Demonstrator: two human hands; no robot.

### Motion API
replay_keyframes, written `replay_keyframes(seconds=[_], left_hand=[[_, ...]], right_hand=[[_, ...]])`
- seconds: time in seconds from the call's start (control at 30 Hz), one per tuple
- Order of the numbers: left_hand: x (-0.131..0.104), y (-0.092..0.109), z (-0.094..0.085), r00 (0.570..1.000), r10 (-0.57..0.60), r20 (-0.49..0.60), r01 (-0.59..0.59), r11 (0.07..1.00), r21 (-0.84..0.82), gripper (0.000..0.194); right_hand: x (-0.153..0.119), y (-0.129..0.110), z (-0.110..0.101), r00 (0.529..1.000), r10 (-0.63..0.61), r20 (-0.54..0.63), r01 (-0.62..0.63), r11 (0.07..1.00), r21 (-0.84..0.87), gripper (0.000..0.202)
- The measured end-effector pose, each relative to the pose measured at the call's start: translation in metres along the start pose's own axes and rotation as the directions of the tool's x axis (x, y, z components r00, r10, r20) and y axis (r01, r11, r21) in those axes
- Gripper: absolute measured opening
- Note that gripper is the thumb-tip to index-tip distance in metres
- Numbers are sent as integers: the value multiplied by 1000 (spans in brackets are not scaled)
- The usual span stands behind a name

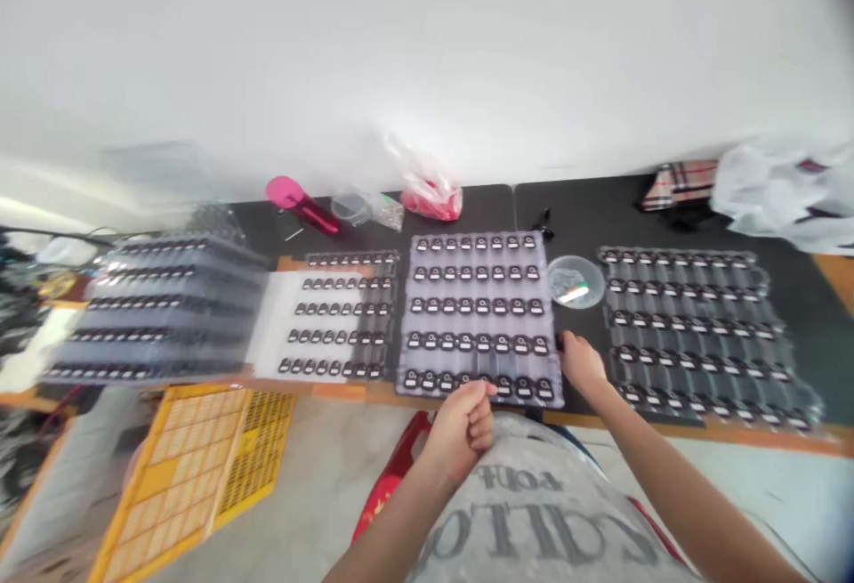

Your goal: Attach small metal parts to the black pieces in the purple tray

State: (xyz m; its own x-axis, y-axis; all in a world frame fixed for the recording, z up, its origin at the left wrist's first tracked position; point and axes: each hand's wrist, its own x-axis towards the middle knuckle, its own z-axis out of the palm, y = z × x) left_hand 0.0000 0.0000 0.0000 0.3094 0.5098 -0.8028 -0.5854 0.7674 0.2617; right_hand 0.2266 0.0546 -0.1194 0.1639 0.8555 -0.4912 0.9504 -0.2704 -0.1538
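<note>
Your left hand (467, 418) curls at the near edge of the middle tray (477, 325); your right hand (582, 362) sits rightward, grips unclear.

Light grey shirt (534, 521) with large, darker grey lettering across the front, the letters upside down in this view and partly legible. Both forearms are bare, with no sleeves, gloves or watch visible.

At the lower left of the frame, a yellow slotted plastic crate (190, 467) stands tilted. Above centre, a bright pink rounded object (286, 192) lies near a clear plastic bag with red contents (432, 198). At the upper right, a white plastic bag (767, 187) touches a plaid cloth item (690, 182).
</note>
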Motion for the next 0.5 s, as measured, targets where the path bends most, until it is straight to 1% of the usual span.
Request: replay_keyframes(seconds=[0.1,0.17,0.2,0.23,0.27,0.3,0.33,0.37,0.4,0.43,0.47,0.5], left_hand=[[5,-1,3,997,44,60,-44,999,-3,21],[7,0,4,992,69,108,-68,998,-14,21],[7,0,5,988,76,134,-75,997,-16,21],[7,0,5,984,80,157,-79,997,-14,20],[8,0,5,981,82,174,-82,997,-10,20],[8,-1,4,979,82,186,-83,997,0,20],[9,-1,5,977,82,195,-86,996,11,20],[10,-2,5,976,86,202,-93,995,26,19],[11,-3,5,973,96,209,-107,993,43,20],[12,-3,5,970,111,216,-127,990,62,20],[14,-3,6,966,129,223,-151,985,82,22],[15,-4,6,963,147,227,-174,979,103,24]], right_hand=[[-2,12,-4,999,-34,23,34,999,-4,27],[-8,27,-13,997,-69,-25,71,996,51,21],[-13,35,-20,995,-83,-56,90,989,118,16],[-18,42,-29,992,-71,-107,93,971,222,14],[-24,47,-40,987,-27,-156,83,928,362,14],[-29,49,-51,983,13,-181,90,832,547,15],[-34,49,-63,978,43,-206,122,683,721,14],[-38,46,-75,967,73,-244,175,504,846,11],[-41,40,-86,963,61,-264,231,324,917,7],[-43,32,-96,969,13,-246,240,174,955,5],[-45,22,-104,976,-22,-219,220,55,974,6],[-47,11,-110,982,-52,-184,182,-32,983,7]])
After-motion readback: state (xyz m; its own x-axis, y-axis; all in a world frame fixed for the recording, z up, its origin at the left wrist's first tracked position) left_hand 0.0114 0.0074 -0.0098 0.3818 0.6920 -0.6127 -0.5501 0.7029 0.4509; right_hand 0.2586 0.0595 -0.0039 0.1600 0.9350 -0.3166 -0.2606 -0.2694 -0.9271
